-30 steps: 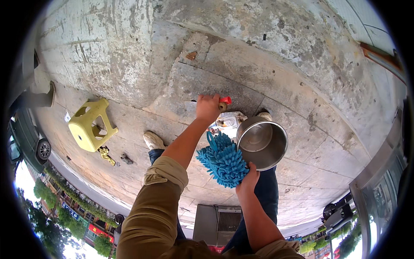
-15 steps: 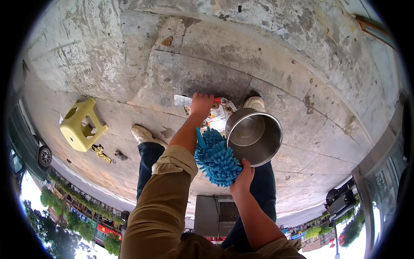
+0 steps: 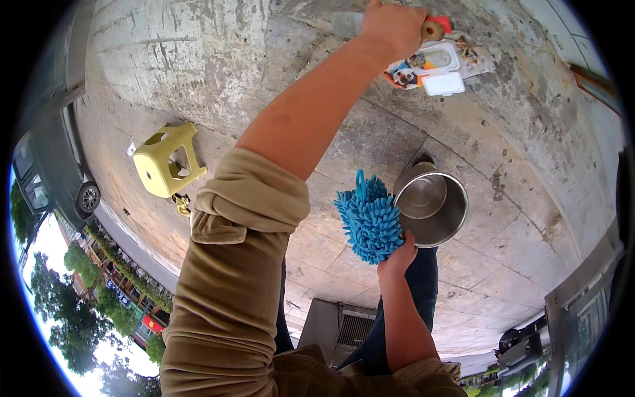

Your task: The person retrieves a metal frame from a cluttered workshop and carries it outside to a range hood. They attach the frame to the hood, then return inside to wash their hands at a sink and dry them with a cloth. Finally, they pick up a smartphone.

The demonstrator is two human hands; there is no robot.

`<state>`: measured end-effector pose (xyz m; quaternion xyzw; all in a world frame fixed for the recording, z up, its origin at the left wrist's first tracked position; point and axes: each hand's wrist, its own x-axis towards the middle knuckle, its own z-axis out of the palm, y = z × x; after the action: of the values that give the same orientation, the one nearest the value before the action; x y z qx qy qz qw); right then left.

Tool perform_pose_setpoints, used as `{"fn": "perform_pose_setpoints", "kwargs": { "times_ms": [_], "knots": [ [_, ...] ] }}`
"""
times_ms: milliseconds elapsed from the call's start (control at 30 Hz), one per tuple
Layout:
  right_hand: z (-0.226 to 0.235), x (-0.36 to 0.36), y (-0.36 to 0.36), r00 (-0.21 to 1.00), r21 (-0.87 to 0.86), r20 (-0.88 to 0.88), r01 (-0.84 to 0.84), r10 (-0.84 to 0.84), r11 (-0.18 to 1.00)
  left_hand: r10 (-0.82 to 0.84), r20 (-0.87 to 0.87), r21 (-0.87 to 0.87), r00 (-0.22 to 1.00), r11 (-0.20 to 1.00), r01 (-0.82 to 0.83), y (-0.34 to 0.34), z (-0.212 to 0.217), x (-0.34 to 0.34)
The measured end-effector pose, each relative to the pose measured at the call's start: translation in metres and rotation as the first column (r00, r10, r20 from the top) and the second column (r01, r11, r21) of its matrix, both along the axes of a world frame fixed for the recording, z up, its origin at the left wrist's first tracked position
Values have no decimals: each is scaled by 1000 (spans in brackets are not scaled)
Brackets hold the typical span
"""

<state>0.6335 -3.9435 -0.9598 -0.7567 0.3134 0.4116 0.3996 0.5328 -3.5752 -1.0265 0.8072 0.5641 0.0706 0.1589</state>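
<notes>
My left hand (image 3: 395, 30) reaches far forward, closed around a bundle. A flat metal blade (image 3: 346, 25) sticks out on its left, and a round wooden handle end (image 3: 432, 31) shows on its right beside something red. With them is a wet wipe pack (image 3: 433, 64) with a white lid flipped open. Nearer me, my right hand (image 3: 399, 255) grips a blue chenille wash mitt (image 3: 369, 221) and the rim of a steel pot (image 3: 452, 223). The mitt's loop points up, and the pot's open mouth faces me, showing nothing inside. My left fingers are partly hidden.
On the left, a yellow plastic stool (image 3: 155, 165) lies tipped on the stained paving (image 3: 317, 258), with a small yellow item (image 3: 180, 204) beside it. A parked vehicle (image 3: 56, 165) stands farther left. Close to my legs is a grey box with a vent (image 3: 354, 329).
My left hand has swung forward and to the right with the bladed tool and wipe pack. My right hand, mitt and pot appear shifted slightly right as the view turned.
</notes>
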Motion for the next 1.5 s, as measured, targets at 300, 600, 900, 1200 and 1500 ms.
{"fn": "perform_pose_setpoints", "kwargs": {
  "times_ms": [300,600,900,1200,1500],
  "knots": [
    [-7,-41,2,941,206,-197,-235,275,950,-19,-134,-57,991,998,12,-171,135,-213],
    [47,-117,6,658,294,-250,-647,710,704,533,-784,-350,318,43,-936,-682,319,-438],
    [170,-287,-24,202,212,-34,-956,979,204,706,-708,-373,-14,-391,-842,-846,283,-460],
    [252,-582,-144,-61,118,21,-991,998,-63,888,-431,-414,-159,-351,-840,-900,207,-632],
    [197,-752,-230,-111,314,-5,-944,994,-104,944,-330,-415,31,-115,-903,-889,132,-768]
  ]
}}
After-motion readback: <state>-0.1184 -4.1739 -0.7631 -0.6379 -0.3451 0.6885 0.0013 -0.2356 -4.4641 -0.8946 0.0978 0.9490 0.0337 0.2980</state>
